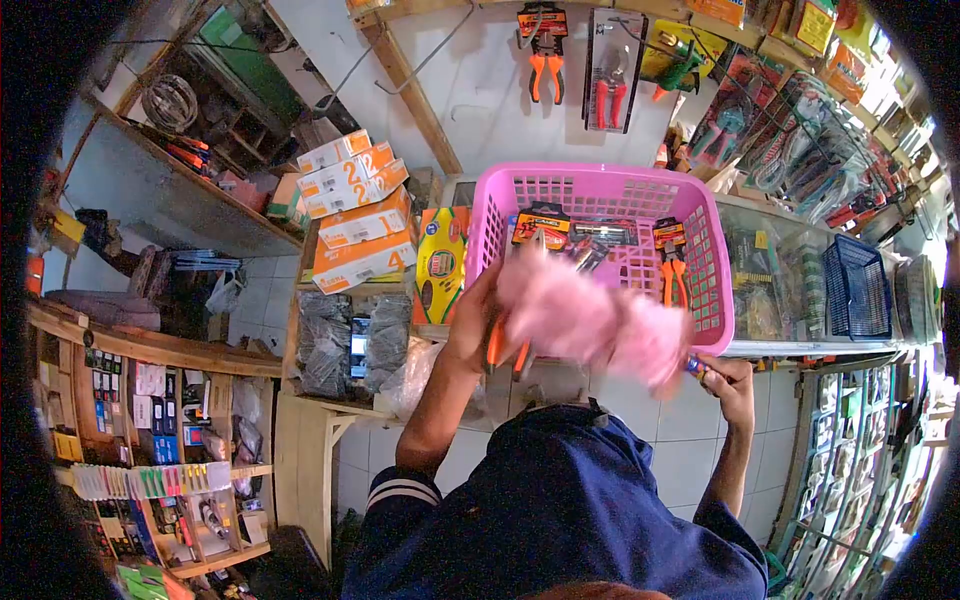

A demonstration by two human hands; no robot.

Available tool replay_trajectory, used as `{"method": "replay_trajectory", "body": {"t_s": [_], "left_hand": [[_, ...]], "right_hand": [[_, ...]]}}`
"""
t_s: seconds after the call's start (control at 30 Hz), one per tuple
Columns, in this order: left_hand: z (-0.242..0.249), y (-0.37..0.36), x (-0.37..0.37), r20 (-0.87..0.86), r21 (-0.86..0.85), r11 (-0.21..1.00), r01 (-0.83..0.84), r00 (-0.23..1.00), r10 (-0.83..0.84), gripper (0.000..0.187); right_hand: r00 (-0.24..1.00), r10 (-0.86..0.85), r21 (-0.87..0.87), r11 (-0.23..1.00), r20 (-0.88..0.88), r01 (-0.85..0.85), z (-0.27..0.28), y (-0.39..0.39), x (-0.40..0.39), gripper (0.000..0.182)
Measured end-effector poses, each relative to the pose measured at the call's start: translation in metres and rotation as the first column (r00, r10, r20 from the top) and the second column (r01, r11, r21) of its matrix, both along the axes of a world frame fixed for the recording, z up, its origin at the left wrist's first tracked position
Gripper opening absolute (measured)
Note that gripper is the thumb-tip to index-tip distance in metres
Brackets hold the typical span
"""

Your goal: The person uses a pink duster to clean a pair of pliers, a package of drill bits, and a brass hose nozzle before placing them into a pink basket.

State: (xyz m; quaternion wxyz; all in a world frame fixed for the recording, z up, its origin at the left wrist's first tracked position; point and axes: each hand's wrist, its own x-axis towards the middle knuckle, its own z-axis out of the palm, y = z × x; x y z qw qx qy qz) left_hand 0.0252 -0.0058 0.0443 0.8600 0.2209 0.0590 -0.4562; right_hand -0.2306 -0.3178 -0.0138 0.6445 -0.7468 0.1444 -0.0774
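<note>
A pink plastic basket (716,270) stands on the counter and holds packaged tools, among them orange-handled pliers (674,265). My left hand (478,318) is at the basket's front left corner, its fingers closed round a tool with orange handles (496,342). In front of the basket, my right hand (730,388) grips the dark blue handle (695,367) of a duster. The duster's pink, fluffy head (590,318) is blurred by motion. It stretches over the basket's front part to my left hand and hides part of the basket and the held tool.
Orange and white boxes (360,235) are stacked left of the basket, beside a yellow box (441,262). A dark blue basket (856,287) stands to the right. Packaged tools (545,65) hang on the wall behind. Shelves (160,420) line the left side.
</note>
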Motion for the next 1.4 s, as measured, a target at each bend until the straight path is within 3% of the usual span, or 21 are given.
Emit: {"method": "replay_trajectory", "body": {"t_s": [0.03,0.1,0.17,0.23,0.27,0.37,0.53,0.57,0.63,0.7,0.73,0.83,0.87,0.97,1.0,1.1,1.13,1.17,1.23,1.3,1.4], "left_hand": [[0.002,-0.003,-0.002,-0.028,0.022,0.998,-0.06,0.998,0.06,0.052],[0.016,0.004,-0.003,0.099,-0.038,0.956,0.292,0.953,-0.288,0.058],[-0.003,0.002,0.007,0.219,-0.11,0.942,0.316,0.932,-0.288,0.057],[-0.036,0.005,0.015,0.082,-0.434,0.874,0.217,0.976,-0.202,0.069],[-0.037,0.002,0.008,0.007,-0.445,0.891,0.093,0.995,-0.1,0.069],[-0.005,0.001,0.005,0.183,-0.086,0.95,0.3,0.942,-0.281,0.056],[-0.018,0.001,0.002,0.026,-0.511,0.843,0.17,0.983,-0.182,0.066],[0.005,0.004,-0.001,0.014,-0.079,0.943,0.324,0.946,-0.324,0.057],[0.009,0.002,-0.006,0.173,0.023,0.971,0.239,0.955,-0.24,0.056],[-0.021,0.007,0.005,-0.005,-0.411,0.9,0.146,0.987,-0.162,0.062],[-0.021,0.004,0.0,0.014,-0.334,0.941,0.049,0.999,-0.047,0.06],[-0.002,0.01,-0.002,0.096,-0.081,0.929,0.36,0.931,-0.353,0.052],[0.007,0.007,-0.011,0.079,0.012,0.976,0.219,0.972,-0.219,0.054],[-0.028,-0.001,-0.003,-0.12,-0.253,0.964,-0.08,0.992,0.05,0.062],[-0.022,0.001,0.001,-0.022,-0.612,0.766,0.198,0.964,-0.267,0.061],[0.01,0.002,-0.017,0.107,-0.096,0.955,0.282,0.956,-0.272,0.053],[-0.013,0.005,-0.006,0.034,-0.316,0.875,0.368,0.926,-0.377,0.056],[-0.042,-0.001,-0.004,0.162,-0.562,0.81,0.168,0.983,-0.091,0.062],[-0.028,-0.005,-0.01,0.088,-0.421,0.906,0.043,0.996,-0.006,0.061],[-0.009,-0.002,-0.012,0.141,-0.105,0.982,0.156,0.98,-0.14,0.057],[-0.005,-0.003,-0.014,0.199,0.155,0.988,0.001,0.979,-0.033,0.058]], "right_hand": [[0.999,-0.043,0.017,0.999,-0.008,0.044,-0.003,-0.001,-0.001,0.032],[0.989,0.144,-0.009,0.99,0.018,-0.143,0.003,-0.002,-0.002,0.032],[0.987,0.16,-0.009,0.987,0.028,-0.16,0.006,-0.002,-0.001,0.031],[1.0,0.01,0.018,1.0,0.015,-0.011,0.005,-0.001,-0.003,0.031],[1.0,-0.018,0.006,1.0,-0.008,0.018,0.007,-0.002,-0.003,0.032],[0.97,0.232,0.02,0.972,0.074,-0.234,0.004,-0.009,-0.004,0.031],[0.999,0.037,0.114,0.993,0.024,-0.039,0.0,-0.009,-0.006,0.032],[0.995,0.088,0.08,0.993,0.037,-0.091,0.0,-0.008,-0.005,0.032],[0.979,0.196,0.013,0.98,0.059,-0.197,0.002,-0.004,-0.002,0.032],[0.996,0.089,0.015,0.996,0.026,-0.09,0.004,0.0,-0.002,0.033],[0.998,0.067,0.021,0.998,0.001,-0.067,0.003,-0.002,-0.002,0.033],[0.992,0.128,0.029,0.991,0.012,-0.128,0.007,-0.004,0.003,0.036],[0.996,0.087,0.06,0.994,0.005,-0.087,-0.001,-0.006,0.0,0.037],[1.0,-0.016,0.077,0.997,0.001,0.016,-0.01,-0.001,-0.001,0.035],[0.999,0.051,0.061,0.997,0.0,-0.05,0.0,0.004,0.002,0.035],[0.995,0.102,0.046,0.994,0.003,-0.102,-0.011,0.0,-0.001,0.032],[0.999,0.016,0.056,0.998,0.028,-0.017,-0.004,0.008,0.003,0.032],[0.996,-0.07,0.069,0.995,0.048,0.067,0.002,0.012,0.004,0.032],[0.999,0.008,0.014,1.0,0.049,-0.009,0.01,0.009,0.0,0.033],[0.985,0.16,-0.108,0.982,0.057,-0.153,0.011,0.001,-0.006,0.033],[0.999,0.002,-0.016,1.0,0.038,-0.002,0.01,0.005,-0.01,0.034]]}}
